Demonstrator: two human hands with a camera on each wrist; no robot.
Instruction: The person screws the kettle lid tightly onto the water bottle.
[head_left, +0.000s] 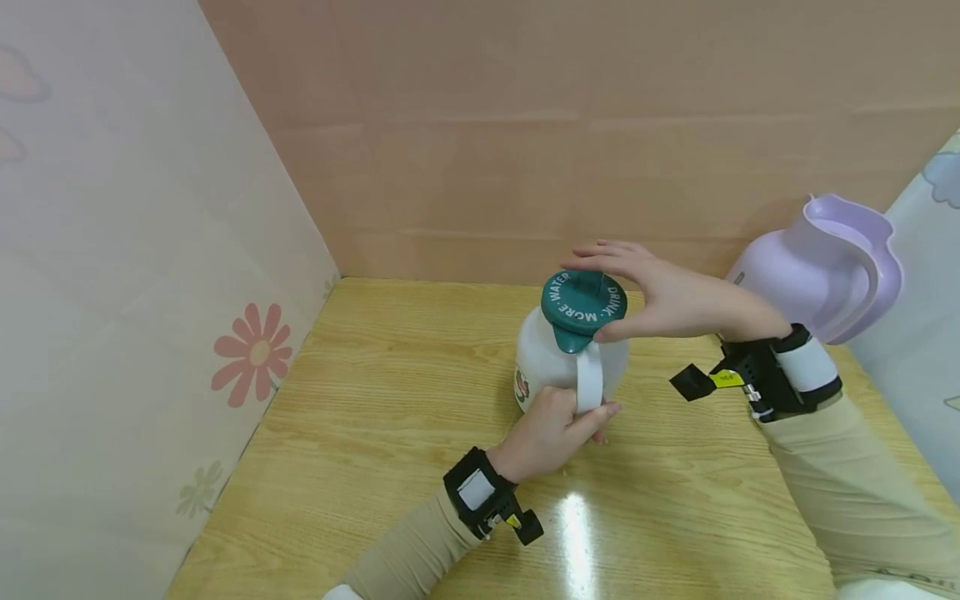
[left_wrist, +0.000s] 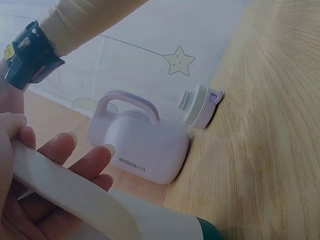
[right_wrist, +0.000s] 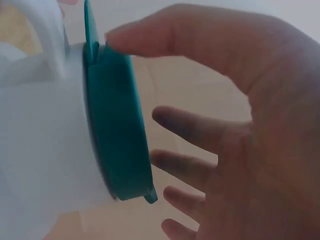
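A: Where was the white jug (head_left: pixel 558 360)?

B: On the counter (head_left: pixel 375 433). The left hand (head_left: pixel 551 433) had fingers clamped on its handle (head_left: pixel 589 379); the right hand (head_left: pixel 660 296), fingers apart, had its thumb on the green lid (head_left: pixel 583 307).

A: Any risk?

B: The lid could slip, I think. Only the left wrist view showed the purple jug's (left_wrist: pixel 140 142) cap (left_wrist: pixel 200 106).

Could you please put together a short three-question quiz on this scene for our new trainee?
1. True or false: the left hand grips the white jug by its handle.
2. What colour is the lid under the right hand?
3. Where does the purple jug stand: A) left of the white jug, B) right of it?

Key: 1 true; 2 green; 3 B.
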